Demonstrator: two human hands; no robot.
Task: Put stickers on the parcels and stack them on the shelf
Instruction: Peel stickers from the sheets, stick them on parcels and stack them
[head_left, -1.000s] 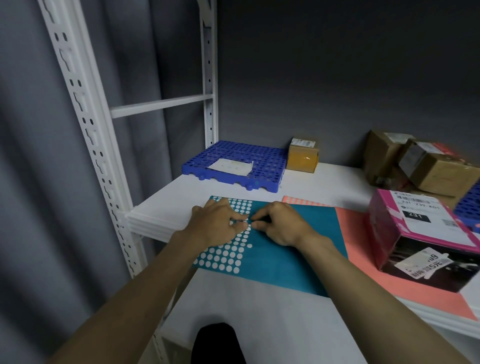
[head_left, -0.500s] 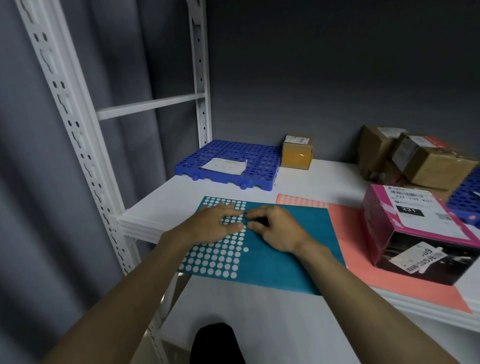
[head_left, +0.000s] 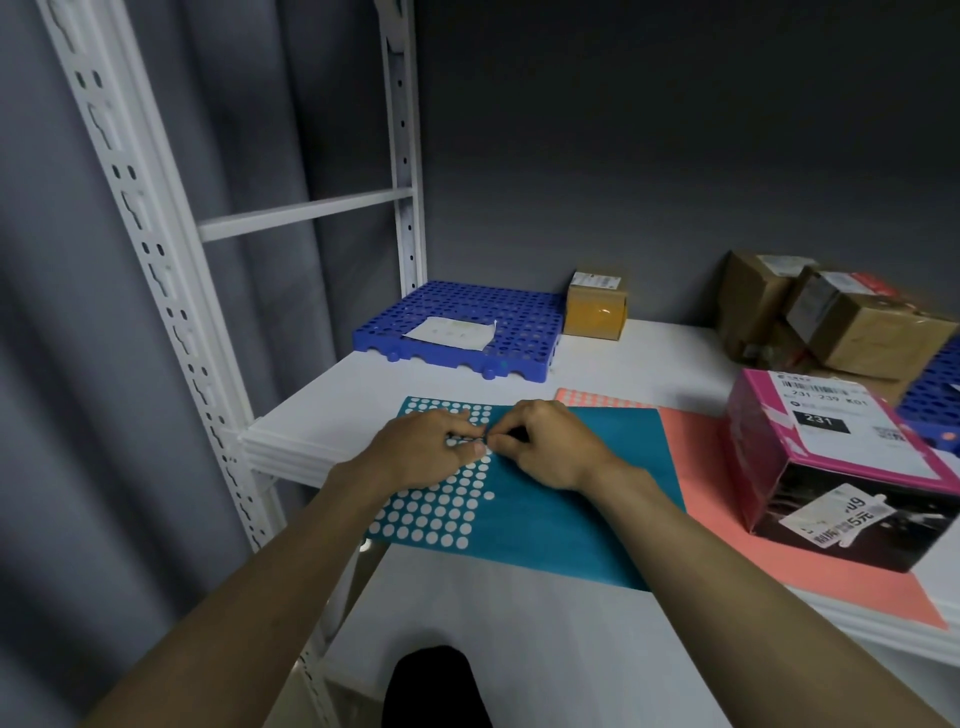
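While you pick at the teal sticker sheet (head_left: 545, 499), no sticker is free yet.

Your left hand (head_left: 423, 449) rests fingers-down on the sheet's dots, and your right hand (head_left: 550, 444) pinches at a sticker beside it; whether it has lifted, I cannot tell. If the sheet slips on the shelf (head_left: 649, 358), the sticker could tear or fold onto itself. The pink parcel (head_left: 831, 462) waits at right. The blue crate lid (head_left: 462, 327), far left, carries one white slip (head_left: 452, 331).

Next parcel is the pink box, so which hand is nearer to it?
Right. The right hand is on the teal sheet, to the left of the pink box; the left hand lies further left, over the white dots.
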